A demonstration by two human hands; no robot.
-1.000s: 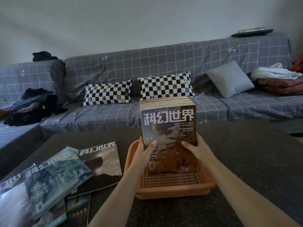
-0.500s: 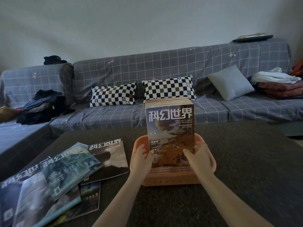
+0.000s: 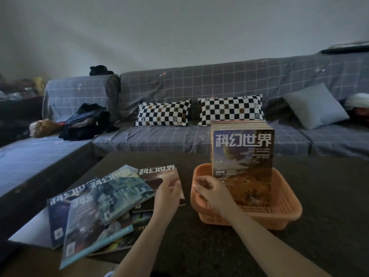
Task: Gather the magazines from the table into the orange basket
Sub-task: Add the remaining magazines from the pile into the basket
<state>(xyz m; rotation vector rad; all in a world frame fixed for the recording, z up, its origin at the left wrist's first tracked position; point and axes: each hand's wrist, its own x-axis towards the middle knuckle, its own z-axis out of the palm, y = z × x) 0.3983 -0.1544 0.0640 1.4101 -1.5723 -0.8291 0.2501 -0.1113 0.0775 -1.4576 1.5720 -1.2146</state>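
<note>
One thick stack (image 3: 242, 156) of magazines stands upright in the one orange basket (image 3: 279, 214), and about five loose magazines (image 3: 111, 198) lie fanned on the dark desk (image 3: 329, 186), before a grey checked sofa (image 3: 199, 92) with three cushions. The left hand (image 3: 166, 196) rests on the nearest loose magazine, its fingers (image 3: 171, 184) curled at its edge; the right hand (image 3: 212, 191) hangs over the basket's left rim just before the stack, fingers loosely bent, holding nothing

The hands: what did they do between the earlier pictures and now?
Both let go of the upright magazine stack. The left hand moved left onto the loose magazines; the right hand hovers over the orange basket. The stack stays standing in the basket.
</note>
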